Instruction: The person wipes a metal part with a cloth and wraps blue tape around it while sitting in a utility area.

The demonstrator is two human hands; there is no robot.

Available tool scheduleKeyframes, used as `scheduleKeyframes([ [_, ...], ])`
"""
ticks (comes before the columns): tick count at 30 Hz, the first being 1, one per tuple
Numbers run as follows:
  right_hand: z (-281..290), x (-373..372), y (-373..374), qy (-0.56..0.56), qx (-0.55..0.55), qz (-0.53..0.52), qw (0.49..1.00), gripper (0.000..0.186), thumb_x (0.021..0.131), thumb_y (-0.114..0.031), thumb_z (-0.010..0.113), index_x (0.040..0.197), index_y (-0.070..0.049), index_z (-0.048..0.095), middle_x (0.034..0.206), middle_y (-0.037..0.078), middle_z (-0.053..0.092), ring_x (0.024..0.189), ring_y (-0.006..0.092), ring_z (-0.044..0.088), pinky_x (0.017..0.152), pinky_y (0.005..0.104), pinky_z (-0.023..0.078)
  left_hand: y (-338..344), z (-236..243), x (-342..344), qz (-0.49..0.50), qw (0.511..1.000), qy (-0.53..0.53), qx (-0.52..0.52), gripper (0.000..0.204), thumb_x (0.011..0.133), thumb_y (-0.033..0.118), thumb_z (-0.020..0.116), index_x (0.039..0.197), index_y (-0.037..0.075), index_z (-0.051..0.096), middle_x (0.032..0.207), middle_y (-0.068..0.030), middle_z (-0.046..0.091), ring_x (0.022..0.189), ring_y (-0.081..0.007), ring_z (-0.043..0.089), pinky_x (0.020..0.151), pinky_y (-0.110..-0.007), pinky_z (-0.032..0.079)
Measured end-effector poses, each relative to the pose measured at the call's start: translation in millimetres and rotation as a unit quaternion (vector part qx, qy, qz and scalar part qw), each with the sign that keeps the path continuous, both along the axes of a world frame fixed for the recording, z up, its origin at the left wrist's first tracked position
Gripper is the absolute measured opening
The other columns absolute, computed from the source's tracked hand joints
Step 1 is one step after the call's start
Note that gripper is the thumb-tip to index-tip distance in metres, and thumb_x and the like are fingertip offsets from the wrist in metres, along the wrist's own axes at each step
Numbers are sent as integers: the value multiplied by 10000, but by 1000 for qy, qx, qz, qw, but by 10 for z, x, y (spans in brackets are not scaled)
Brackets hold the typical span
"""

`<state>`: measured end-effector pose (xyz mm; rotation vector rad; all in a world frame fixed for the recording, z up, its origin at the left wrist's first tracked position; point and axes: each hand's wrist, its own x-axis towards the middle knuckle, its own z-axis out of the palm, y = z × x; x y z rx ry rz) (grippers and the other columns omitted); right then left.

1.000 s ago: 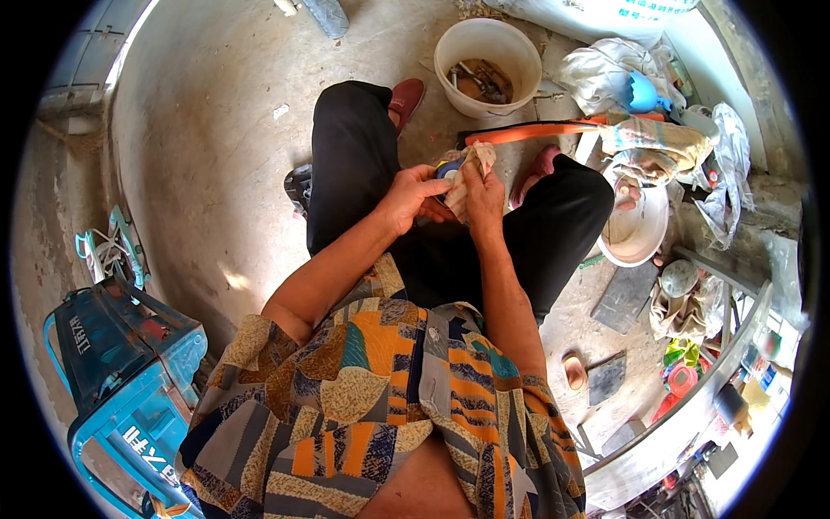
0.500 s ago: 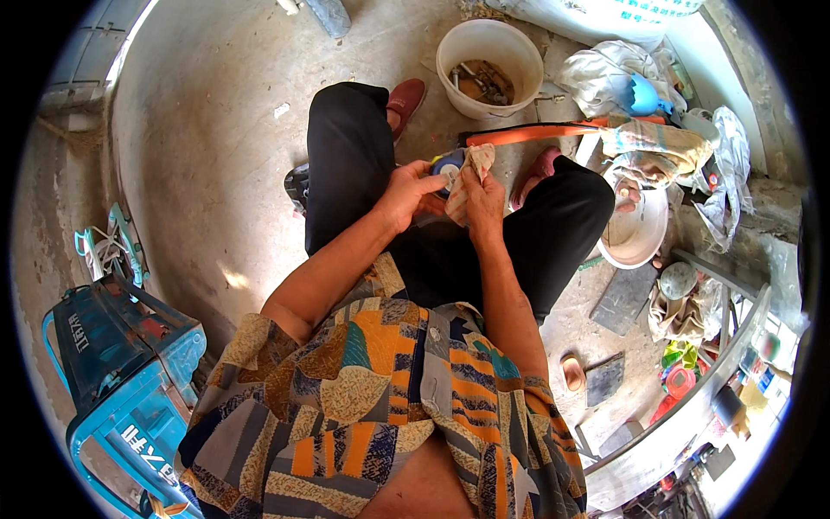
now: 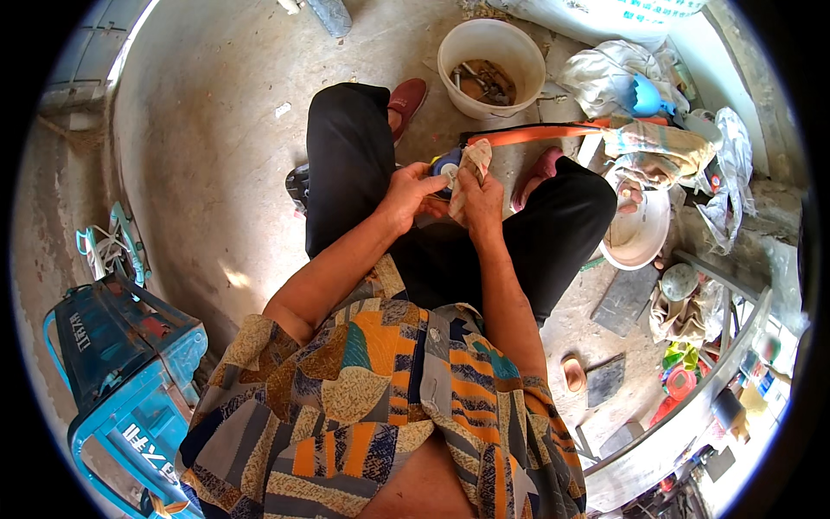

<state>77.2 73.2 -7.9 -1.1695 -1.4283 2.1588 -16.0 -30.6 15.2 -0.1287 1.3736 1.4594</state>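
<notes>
Between my knees, my left hand (image 3: 405, 195) is closed round the left side of a small round object (image 3: 445, 162), dark blue with a yellow edge and a pale centre. Its exact kind is too small to make out. My right hand (image 3: 482, 206) grips a crumpled beige cloth (image 3: 474, 163), which lies against the object's right side and covers part of it. The fingertips of both hands are partly hidden behind the object and the cloth.
Ahead stands a white bucket (image 3: 450, 43) with metal parts in brown liquid. An orange bar (image 3: 536, 134) runs rightward to a cloth bundle. A white basin (image 3: 644, 251) sits right of my knee. At the left is a blue machine or case (image 3: 130, 363).
My right hand and the cloth have shifted very slightly over the round object. My left hand stays nearly still, holding it.
</notes>
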Motion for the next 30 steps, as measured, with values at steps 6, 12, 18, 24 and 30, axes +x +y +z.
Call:
scheduleKeyframes([
  [6, -32, 25, 29, 22, -3, -1, 1000, 222, 853, -127, 594, 1018, 22, 595, 855, 42, 614, 734, 96, 549, 646, 255, 453, -13, 6, -2, -112, 993, 40, 16, 241, 853, 158, 623, 1002, -12, 540, 788, -103, 630, 548, -190, 637, 428, -252, 494],
  [12, 14, 7, 46, 45, -43, -19, 998, 203, 862, -140, 602, 992, 17, 601, 841, 29, 609, 718, 89, 540, 632, 245, 446, 12, -24, 13, -52, 998, 17, 30, 279, 842, 148, 628, 1047, -15, 529, 828, -115, 635, 531, -186, 633, 440, -256, 499],
  [18, 69, 36, 64, 46, -57, -30, 997, 186, 874, -143, 598, 982, 8, 610, 828, 7, 602, 701, 79, 529, 611, 237, 438, 21, 10, -29, -9, 999, -22, 37, 293, 860, 175, 607, 1101, 39, 511, 856, -94, 651, 584, -164, 650, 501, -255, 514],
  [24, 101, 41, 47, 49, -81, -35, 995, 174, 870, -134, 604, 972, 6, 609, 822, 6, 601, 697, 79, 532, 609, 237, 438, -10, -19, -17, 12, 997, -53, 46, 298, 862, 201, 612, 1093, 45, 509, 860, -92, 656, 591, -173, 654, 502, -259, 515],
  [30, 113, 45, 47, 58, -82, -34, 994, 168, 870, -149, 603, 953, -3, 610, 798, 6, 596, 671, 83, 528, 596, 244, 436, -39, -7, -36, -63, 995, -34, 64, 261, 851, 205, 618, 1022, 24, 540, 828, -96, 647, 534, -186, 628, 478, -259, 506],
])
